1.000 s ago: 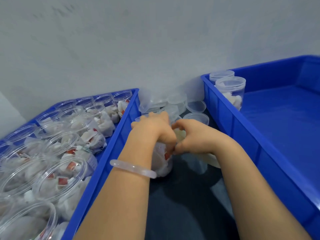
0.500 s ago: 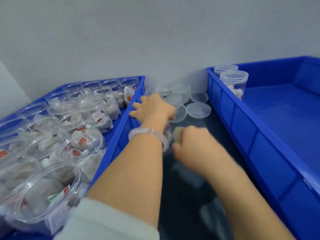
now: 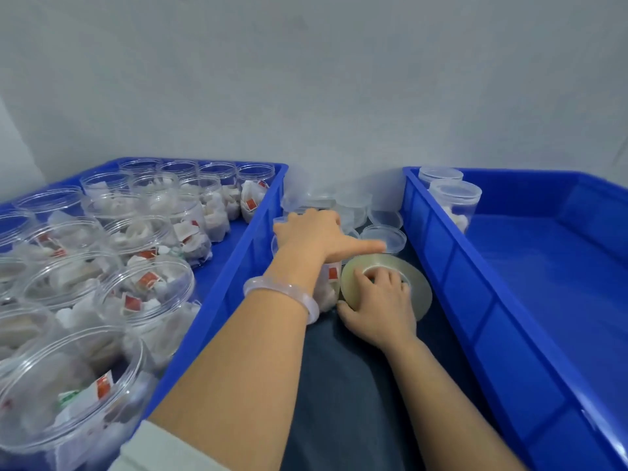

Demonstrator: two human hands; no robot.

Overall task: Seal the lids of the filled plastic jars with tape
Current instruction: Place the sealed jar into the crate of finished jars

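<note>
Head view: left hand grips filled jar from above, right hand holds tape roll by its core.

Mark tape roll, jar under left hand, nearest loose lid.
tape roll [image 3: 418, 294], head view, flat side face.
jar [image 3: 327, 290], head view, side wall.
loose lid [image 3: 388, 236], head view, top face.

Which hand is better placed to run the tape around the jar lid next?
Right. The right hand grips the tape roll right beside the jar, while the left hand holds the jar from above, probably steadying it.
</note>
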